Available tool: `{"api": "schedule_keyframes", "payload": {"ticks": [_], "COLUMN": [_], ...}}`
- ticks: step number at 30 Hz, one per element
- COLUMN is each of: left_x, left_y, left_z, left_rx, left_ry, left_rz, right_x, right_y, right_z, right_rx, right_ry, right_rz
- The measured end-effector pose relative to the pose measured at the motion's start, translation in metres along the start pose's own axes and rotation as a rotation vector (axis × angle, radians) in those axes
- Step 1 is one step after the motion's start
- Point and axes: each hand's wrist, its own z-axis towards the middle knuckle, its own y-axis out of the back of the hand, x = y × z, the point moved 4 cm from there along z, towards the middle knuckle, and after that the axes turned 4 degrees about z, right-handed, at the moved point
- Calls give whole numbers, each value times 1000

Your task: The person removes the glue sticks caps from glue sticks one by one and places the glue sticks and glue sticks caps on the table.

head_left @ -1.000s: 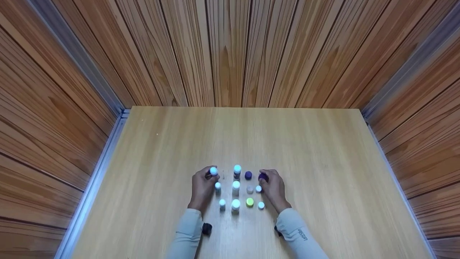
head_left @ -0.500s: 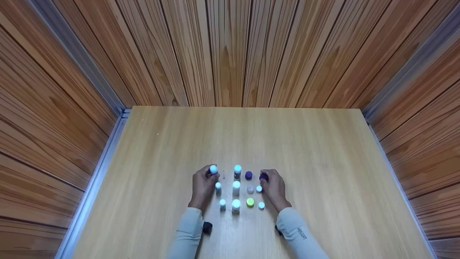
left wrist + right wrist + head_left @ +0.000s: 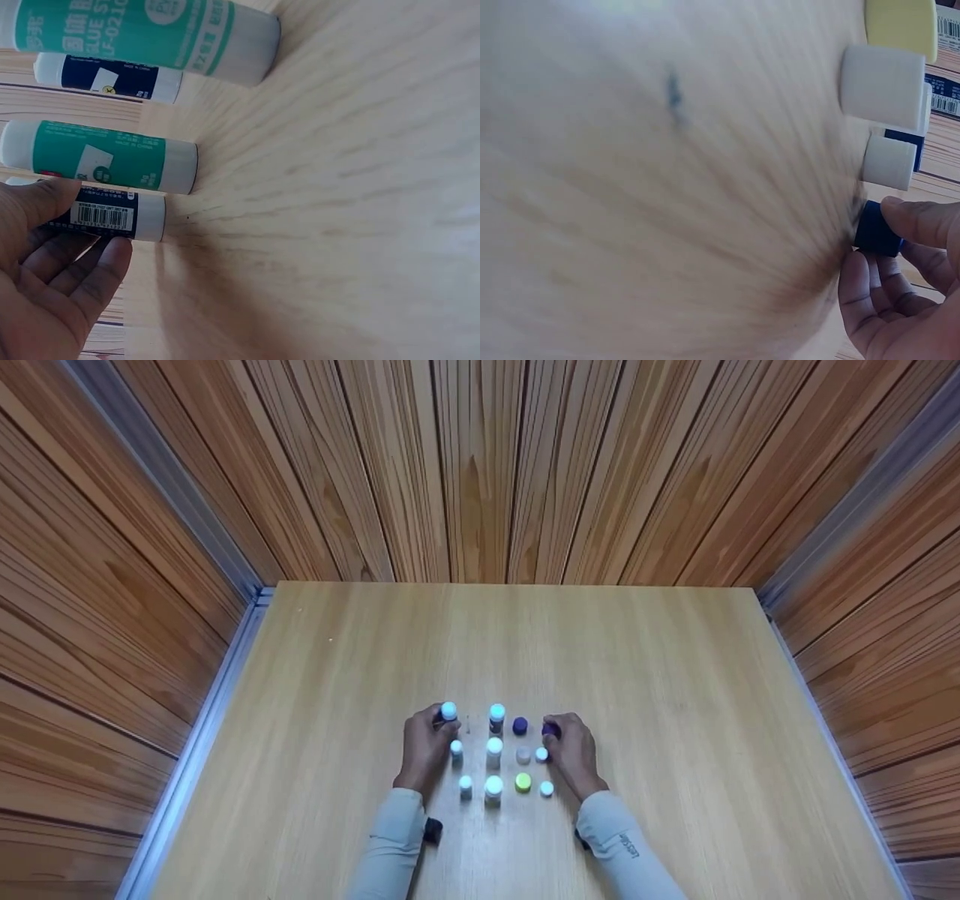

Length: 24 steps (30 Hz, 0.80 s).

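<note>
My left hand grips a glue stick with a navy label and barcode, standing upright at the left column's far end. Its white top shows above the thumb in the head view. Beside it in the left wrist view stands a green-labelled glue stick. My right hand pinches a small dark blue cap between thumb and fingers, low at the table surface. Next to that cap is a small white cap. Another dark blue cap sits just left of the right hand.
More upright glue sticks form a middle column, including a white-topped one. A yellow-green cap, a pale cap and a white cap stand to their right. Wood-plank walls enclose the table.
The glue stick in my left hand has shifted slightly away from me. My right hand and the other glue sticks and caps look unchanged.
</note>
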Motion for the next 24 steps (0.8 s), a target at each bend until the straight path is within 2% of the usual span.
{"api": "schedule_keyframes", "payload": {"ticks": [9, 20, 24], "left_x": [-2, 3, 3], "left_y": [0, -2, -3], "left_z": [0, -2, -3], "left_rx": [-68, -18, -11], "left_ry": [-75, 10, 16], "left_rz": [22, -6, 1], "right_x": [0, -1, -1], "right_y": [-1, -3, -2], "right_z": [0, -1, -1], "right_rx": [-24, -50, -62], "right_ry": [7, 10, 27], "right_rz": [-13, -15, -1]}}
